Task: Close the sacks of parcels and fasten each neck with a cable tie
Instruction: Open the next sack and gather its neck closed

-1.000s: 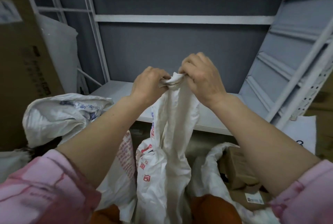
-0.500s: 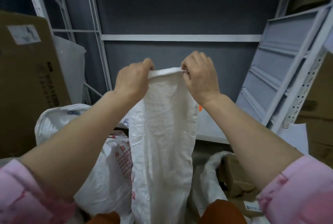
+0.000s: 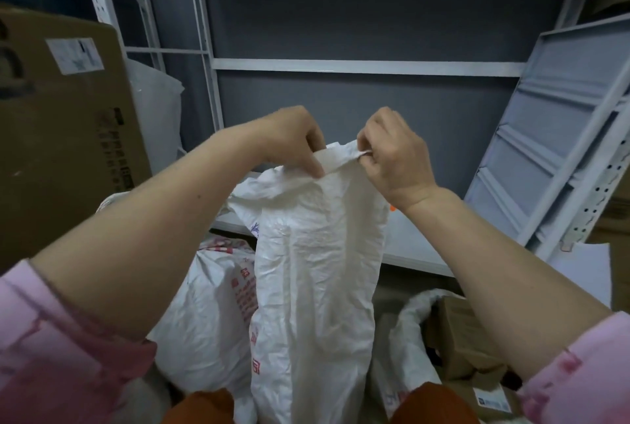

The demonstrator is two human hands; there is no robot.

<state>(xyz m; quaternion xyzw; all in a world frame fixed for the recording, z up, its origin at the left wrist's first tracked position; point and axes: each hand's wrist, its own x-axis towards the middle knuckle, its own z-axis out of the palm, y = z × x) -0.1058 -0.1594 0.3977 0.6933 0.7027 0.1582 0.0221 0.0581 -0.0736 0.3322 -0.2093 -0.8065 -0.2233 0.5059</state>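
1. The grey shelving frame fills the back from 10 to 2 o'clock, one white crossbar running level across it and a pale bottom board low behind the sacks.
2. A big brown cardboard box stands at 9 o'clock with a white label near its top edge.
3. A loose grey shelf panel leans tilted at 3 o'clock against a perforated white upright.
4. The white woven sack hangs upright at the centre, running from the middle down to 6 o'clock, its cloth creased and red print showing along its lower left edge. Its top hem is held up just above centre, stretched between both hands.
5. A second white sack with red print sits at 7 o'clock, touching the held sack's left side.
6. At 5 o'clock an open white sack shows brown parcel boxes inside, one carrying a white label.
7. The left hand, just left of centre, is curled closed on the sack's top hem, thumb and fingers pinching the folded edge at its left end.
8. The right hand, just right of centre, pinches the hem's right end, its fingers bent tight around the cloth.
9. Pink sleeves sit pushed up both forearms at 8 and 4 o'clock.
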